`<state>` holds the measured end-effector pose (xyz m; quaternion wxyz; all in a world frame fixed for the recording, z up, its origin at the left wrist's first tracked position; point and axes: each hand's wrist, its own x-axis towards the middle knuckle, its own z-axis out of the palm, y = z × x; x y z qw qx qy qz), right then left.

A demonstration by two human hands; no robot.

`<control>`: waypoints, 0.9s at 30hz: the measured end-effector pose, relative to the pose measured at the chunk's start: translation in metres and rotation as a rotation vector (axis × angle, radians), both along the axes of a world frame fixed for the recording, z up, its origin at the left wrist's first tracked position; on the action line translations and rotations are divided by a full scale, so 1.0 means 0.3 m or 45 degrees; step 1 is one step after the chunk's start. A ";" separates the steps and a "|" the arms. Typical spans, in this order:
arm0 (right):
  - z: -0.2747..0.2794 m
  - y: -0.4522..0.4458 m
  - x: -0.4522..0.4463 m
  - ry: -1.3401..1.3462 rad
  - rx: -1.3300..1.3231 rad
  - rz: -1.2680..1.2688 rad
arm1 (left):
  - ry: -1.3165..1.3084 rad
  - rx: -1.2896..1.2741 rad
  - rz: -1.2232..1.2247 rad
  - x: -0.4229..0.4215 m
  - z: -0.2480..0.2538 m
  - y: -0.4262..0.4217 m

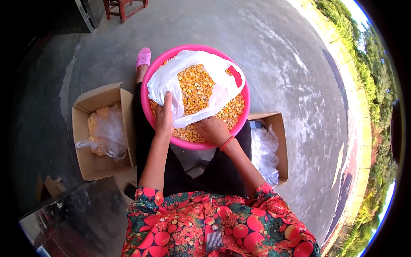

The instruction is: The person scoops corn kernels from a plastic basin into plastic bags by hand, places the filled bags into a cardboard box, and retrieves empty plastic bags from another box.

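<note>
A pink basin (145, 103) full of yellow corn kernels (233, 109) rests across my lap. In it lies a white plastic bag (165, 79), its mouth spread wide, with corn kernels showing inside. My left hand (164, 116) grips the near left edge of the bag, one digit pointing up along the plastic. Below the bag's near rim, my right hand (214, 130) reaches into the loose kernels. A red bracelet (227, 143) circles that wrist. The right fingertips are hidden among the corn and under the plastic, so their grip does not show.
On my left stands an open cardboard box (92, 169) holding a clear bag of corn (107, 132). Another cardboard box (281, 147) with crumpled plastic bags (264, 154) is on my right. A red wooden stool (123, 8) stands ahead on the concrete floor (282, 77).
</note>
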<state>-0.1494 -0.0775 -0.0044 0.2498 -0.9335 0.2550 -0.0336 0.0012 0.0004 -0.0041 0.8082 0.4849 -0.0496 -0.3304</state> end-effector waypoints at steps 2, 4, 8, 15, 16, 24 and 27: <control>0.010 0.039 0.045 -0.009 0.040 0.020 | -0.001 0.004 -0.015 0.001 -0.004 0.000; 0.020 0.073 0.086 -0.023 0.118 0.065 | 0.012 0.001 -0.010 0.000 -0.003 -0.002; -0.026 0.090 0.105 -0.066 0.158 0.107 | 0.073 0.018 0.010 -0.005 0.008 -0.001; -0.086 0.004 0.060 -0.483 0.474 0.255 | 0.042 -0.008 -0.013 0.000 0.004 0.001; -0.019 -0.001 0.047 -0.311 0.975 0.041 | 0.035 -0.011 -0.013 0.001 0.005 0.001; 0.069 -0.035 -0.025 -0.464 2.134 -0.298 | 0.012 -0.009 -0.005 0.008 -0.025 -0.004; 0.086 -0.027 -0.031 -0.489 2.145 -0.309 | 0.024 0.018 -0.007 0.007 -0.017 -0.003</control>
